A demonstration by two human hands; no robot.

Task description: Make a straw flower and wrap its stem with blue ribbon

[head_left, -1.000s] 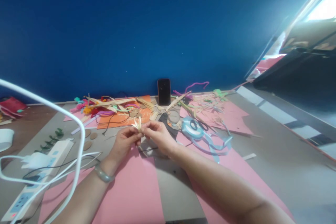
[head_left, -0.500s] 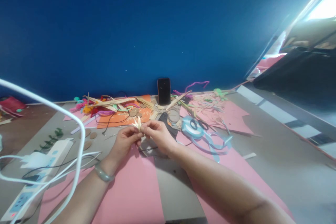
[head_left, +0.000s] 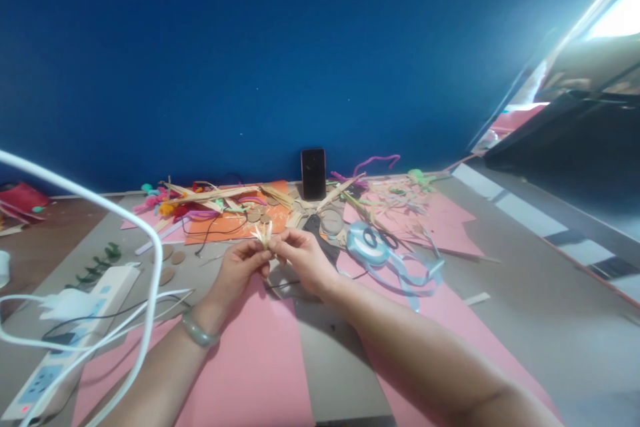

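Both hands meet over the near middle of the table, pinching a small bundle of pale, dried husk-like strips (head_left: 263,232) whose split tips fan upward. My left hand (head_left: 244,264), with a bangle on its wrist, is closed on the bundle's lower part. From the other side, the thumb and fingers of my right hand (head_left: 299,255) press on the same bundle. Its lower end is mostly hidden by the fingers. Under the hands lies a sheet of pink paper (head_left: 250,360).
A phone (head_left: 313,175) leans on the blue wall. To the right are a roll of light-blue ribbon (head_left: 367,243) and scissors (head_left: 387,239). Dried husks (head_left: 215,197) lie on orange paper (head_left: 200,230). At left, a power strip (head_left: 93,327) stands behind a white cable (head_left: 100,200).
The tips of the strips are spread slightly wider than before. Both hands keep their pinch in nearly the same place, and the view has shifted very slightly.
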